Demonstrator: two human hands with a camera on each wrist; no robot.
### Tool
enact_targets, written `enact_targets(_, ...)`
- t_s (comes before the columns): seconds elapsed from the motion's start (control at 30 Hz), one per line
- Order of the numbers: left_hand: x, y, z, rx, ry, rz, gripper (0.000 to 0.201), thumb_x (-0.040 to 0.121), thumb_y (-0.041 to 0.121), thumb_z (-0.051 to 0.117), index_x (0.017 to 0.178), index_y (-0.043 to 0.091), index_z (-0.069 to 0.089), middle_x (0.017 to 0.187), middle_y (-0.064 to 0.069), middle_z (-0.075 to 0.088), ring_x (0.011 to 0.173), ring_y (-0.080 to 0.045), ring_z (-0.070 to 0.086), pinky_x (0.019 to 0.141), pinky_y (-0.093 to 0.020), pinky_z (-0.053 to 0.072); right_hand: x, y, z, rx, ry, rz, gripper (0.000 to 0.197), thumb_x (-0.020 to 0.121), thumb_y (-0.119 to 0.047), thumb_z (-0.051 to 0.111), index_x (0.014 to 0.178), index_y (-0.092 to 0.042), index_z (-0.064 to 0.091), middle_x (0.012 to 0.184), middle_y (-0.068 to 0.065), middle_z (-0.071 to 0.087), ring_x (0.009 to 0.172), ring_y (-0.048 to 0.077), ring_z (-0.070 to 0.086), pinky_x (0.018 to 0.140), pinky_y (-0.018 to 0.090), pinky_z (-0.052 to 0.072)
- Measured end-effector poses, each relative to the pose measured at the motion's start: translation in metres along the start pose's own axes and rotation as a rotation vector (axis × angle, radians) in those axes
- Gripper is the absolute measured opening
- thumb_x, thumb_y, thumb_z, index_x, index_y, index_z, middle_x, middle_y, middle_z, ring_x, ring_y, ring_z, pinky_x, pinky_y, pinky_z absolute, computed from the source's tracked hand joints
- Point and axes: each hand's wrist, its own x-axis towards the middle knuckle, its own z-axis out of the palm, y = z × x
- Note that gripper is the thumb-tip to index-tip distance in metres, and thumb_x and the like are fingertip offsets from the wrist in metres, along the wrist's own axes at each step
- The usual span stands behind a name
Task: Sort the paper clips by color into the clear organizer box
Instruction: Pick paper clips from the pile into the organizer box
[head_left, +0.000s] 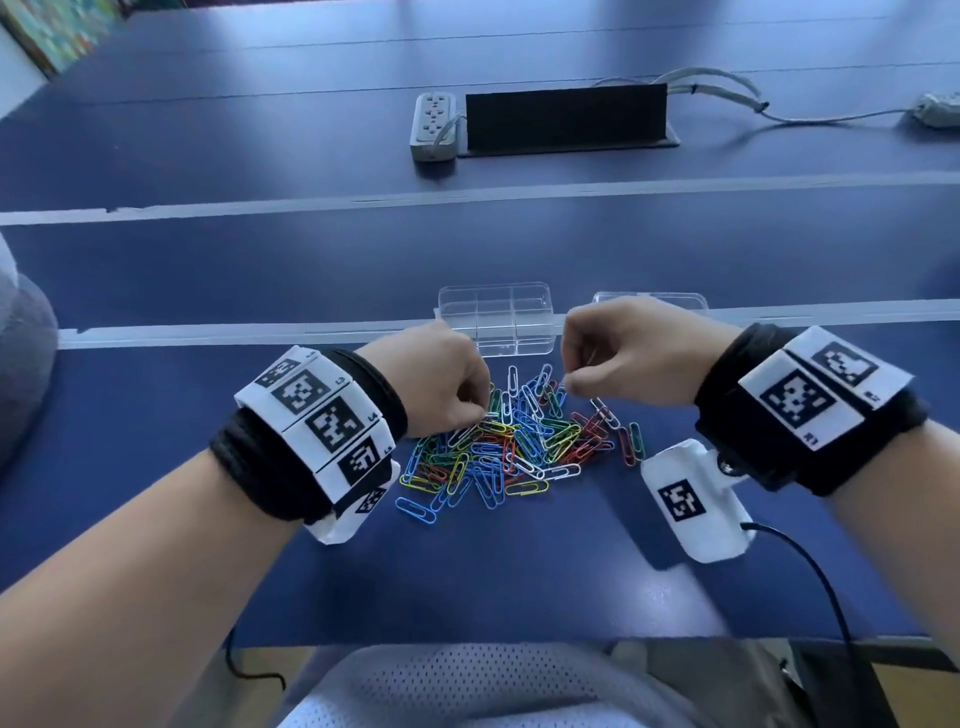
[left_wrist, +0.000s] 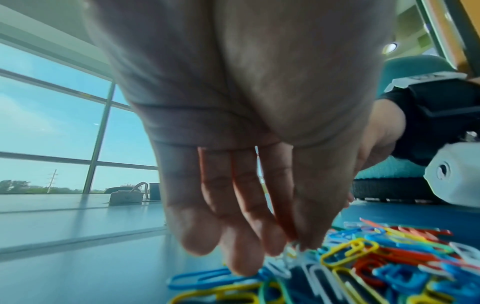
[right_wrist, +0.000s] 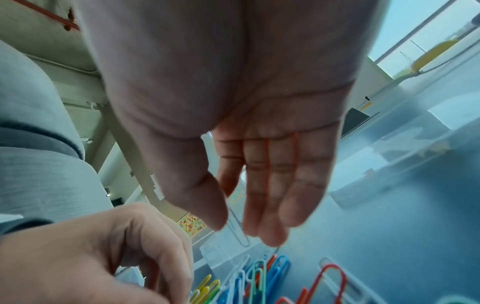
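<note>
the clear organizer box (head_left: 494, 325) looks empty and the pile of paper clips (head_left: 511, 441) sits unsorted on the tabletop (head_left: 519, 571), while the left hand (head_left: 447, 382) pinches at white clips and the right hand (head_left: 621, 356) pinches one pale clip (right_wrist: 237, 230).

A long dark-blue table (head_left: 260, 270) runs toward tall windows (left_wrist: 52, 115) showing bright sky, daylight glaring off its surface.
</note>
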Motion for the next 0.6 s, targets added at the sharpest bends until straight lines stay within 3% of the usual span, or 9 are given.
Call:
enact_targets(0.17,-0.002,-0.003,0.0,-0.153,0.088,-0.004,0.01,0.081,0.023,0.062,0.082,0.02,0.071,0.075,0.003,0.072,0.064,-0.008,0.058,0.063,-0.016,0.046,0.002,0.004,0.005,0.175,0.033,0.087,0.023,0.079,-0.01,0.053,0.067,-0.028,0.063,0.067,0.001,0.067,0.067,0.017,0.065,0.082,0.04,0.056)
enact_targets(0.3,-0.004,-0.007,0.002,-0.28,0.097,-0.022,0.009,0.082,0.02,0.063,0.087,0.027,0.068,0.064,0.011,0.063,0.052,0.008,0.053,0.054,-0.002,0.039,0.006,0.0,0.009,0.35,0.06,0.23,0.031,0.085,-0.008,0.047,0.063,-0.022,0.064,0.065,0.006,0.066,0.076,0.024,0.069,0.088,0.039,0.057)
enact_targets(0.4,-0.006,-0.01,0.002,-0.307,0.113,-0.049,0.014,0.082,0.017,0.061,0.085,0.03,0.068,0.061,0.012,0.061,0.051,0.007,0.053,0.052,0.0,0.039,0.01,-0.006,0.011,0.36,0.107,0.242,0.026,0.083,-0.007,0.051,0.06,-0.017,0.057,0.06,0.004,0.063,0.069,0.026,0.069,0.082,0.041,0.059)
enact_targets(0.47,-0.009,-0.011,0.001,-0.311,0.123,-0.077,0.014,0.078,0.013,0.059,0.077,0.024,0.068,0.061,0.008,0.062,0.049,0.001,0.053,0.049,-0.003,0.04,0.012,-0.008,0.012,0.254,0.142,0.205,0.025,0.079,-0.005,0.051,0.057,-0.019,0.053,0.052,-0.003,0.061,0.061,0.021,0.066,0.073,0.035,0.059)
enact_targets(0.53,-0.012,-0.01,-0.002,-0.284,0.124,-0.095,0.012,0.077,0.012,0.056,0.074,0.019,0.064,0.06,0.008,0.058,0.049,-0.001,0.05,0.049,-0.007,0.039,0.013,-0.011,0.012,0.151,0.158,0.174,0.028,0.076,-0.003,0.047,0.055,-0.02,0.052,0.041,-0.008,0.056,0.054,0.012,0.055,0.062,0.024,0.05)
enact_targets(0.6,-0.013,-0.009,-0.002,-0.249,0.127,-0.116,0.016,0.08,0.01,0.051,0.067,0.019,0.055,0.059,0.009,0.051,0.053,-0.004,0.045,0.051,-0.014,0.037,0.013,-0.014,0.01,0.087,0.148,0.16,0.032,0.076,0.0,0.042,0.054,-0.022,0.052,0.045,-0.008,0.053,0.055,0.008,0.048,0.06,0.022,0.042)
